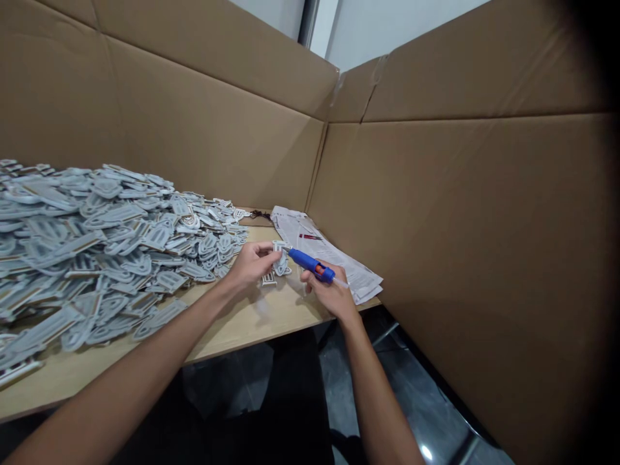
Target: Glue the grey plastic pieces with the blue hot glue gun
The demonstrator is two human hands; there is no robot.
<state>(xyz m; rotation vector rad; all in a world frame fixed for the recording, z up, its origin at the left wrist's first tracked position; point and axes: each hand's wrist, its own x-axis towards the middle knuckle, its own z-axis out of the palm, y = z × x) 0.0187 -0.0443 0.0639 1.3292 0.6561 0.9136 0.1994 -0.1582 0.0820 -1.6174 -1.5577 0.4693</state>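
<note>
Glue gun: long axis diag., nozzle up-L in view, near pc
Gray pc: near-vert. in view
R hand: grips gun
L hand: pinches 1 pc

A blue glue gun is held aslant, its tip pointed at a small grey-white piece, also held.

Cardboard panels rise at ten and three o'clock; printed sheets lie toward four, bearing a small red object; glossy floor shows toward five.
</note>
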